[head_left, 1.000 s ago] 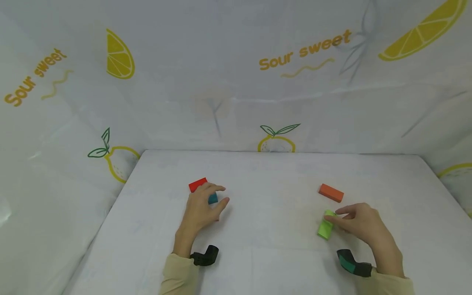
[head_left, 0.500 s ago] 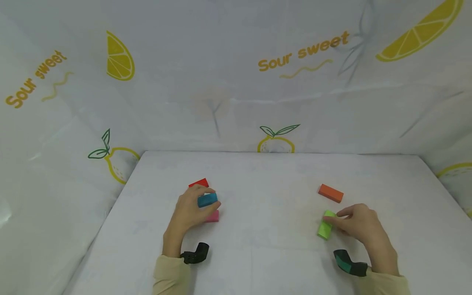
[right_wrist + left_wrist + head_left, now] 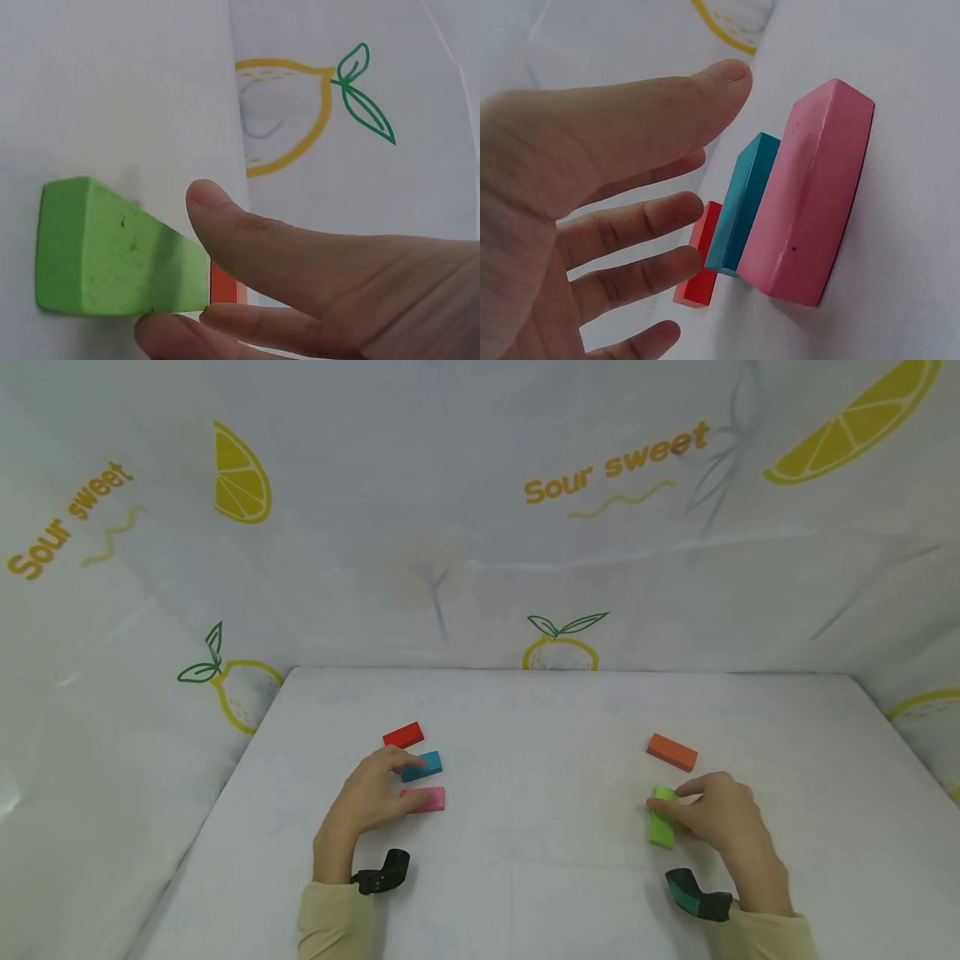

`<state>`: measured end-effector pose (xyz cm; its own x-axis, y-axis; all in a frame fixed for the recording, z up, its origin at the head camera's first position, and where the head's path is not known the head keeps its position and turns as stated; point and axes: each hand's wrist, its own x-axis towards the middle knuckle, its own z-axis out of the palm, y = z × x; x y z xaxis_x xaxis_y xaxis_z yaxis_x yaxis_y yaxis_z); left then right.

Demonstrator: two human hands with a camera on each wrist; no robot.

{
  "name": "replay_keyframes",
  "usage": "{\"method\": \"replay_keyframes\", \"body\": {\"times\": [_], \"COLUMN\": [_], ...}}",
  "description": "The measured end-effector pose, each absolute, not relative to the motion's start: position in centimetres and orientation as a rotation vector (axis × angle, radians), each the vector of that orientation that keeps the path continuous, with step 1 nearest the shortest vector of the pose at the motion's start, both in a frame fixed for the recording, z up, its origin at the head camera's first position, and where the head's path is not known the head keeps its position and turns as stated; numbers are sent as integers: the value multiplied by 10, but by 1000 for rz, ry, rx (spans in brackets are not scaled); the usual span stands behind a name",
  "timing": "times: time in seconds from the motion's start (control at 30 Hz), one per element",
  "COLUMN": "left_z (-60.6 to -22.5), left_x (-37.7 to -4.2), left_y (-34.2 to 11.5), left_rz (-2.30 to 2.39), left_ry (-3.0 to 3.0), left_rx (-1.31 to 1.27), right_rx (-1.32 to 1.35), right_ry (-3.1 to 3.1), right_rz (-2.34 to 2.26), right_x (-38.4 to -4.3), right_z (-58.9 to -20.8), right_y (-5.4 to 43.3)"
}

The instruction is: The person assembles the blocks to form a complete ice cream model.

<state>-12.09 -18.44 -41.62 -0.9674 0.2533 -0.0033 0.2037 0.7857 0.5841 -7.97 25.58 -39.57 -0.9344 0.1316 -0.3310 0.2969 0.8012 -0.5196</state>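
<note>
My left hand (image 3: 372, 795) hovers at the left of the table, its fingers relaxed and apart, over a blue block (image 3: 429, 765) and a pink block (image 3: 434, 799). In the left wrist view the hand stands beside the pink block (image 3: 810, 195) and holds nothing. Just behind the blue one lies a red block (image 3: 403, 735). On the right, my right hand (image 3: 716, 814) has its thumb and fingers on either side of the far end of a green block (image 3: 662, 832). The green block (image 3: 135, 255) lies flat on the table; the fingertips' contact is partly hidden.
An orange block (image 3: 672, 752) lies behind the green one. The white table (image 3: 540, 810) meets a white, lemon-printed sheet (image 3: 375, 527) at its back edge. Black devices are strapped on both wrists.
My left hand has drawn back to the left and toward me, uncovering the blue, pink and red blocks. The green block has turned slightly straighter as my right hand shifted left.
</note>
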Motion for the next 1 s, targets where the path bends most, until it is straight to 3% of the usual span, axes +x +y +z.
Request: {"method": "replay_keyframes", "body": {"times": [1.0], "left_z": [-418], "left_x": [-118], "left_y": [-187], "left_rz": [899], "left_ry": [2816], "left_rx": [339], "right_rx": [361], "right_ry": [2745], "right_rz": [-902], "right_x": [-83], "right_z": [-402], "right_y": [238]}}
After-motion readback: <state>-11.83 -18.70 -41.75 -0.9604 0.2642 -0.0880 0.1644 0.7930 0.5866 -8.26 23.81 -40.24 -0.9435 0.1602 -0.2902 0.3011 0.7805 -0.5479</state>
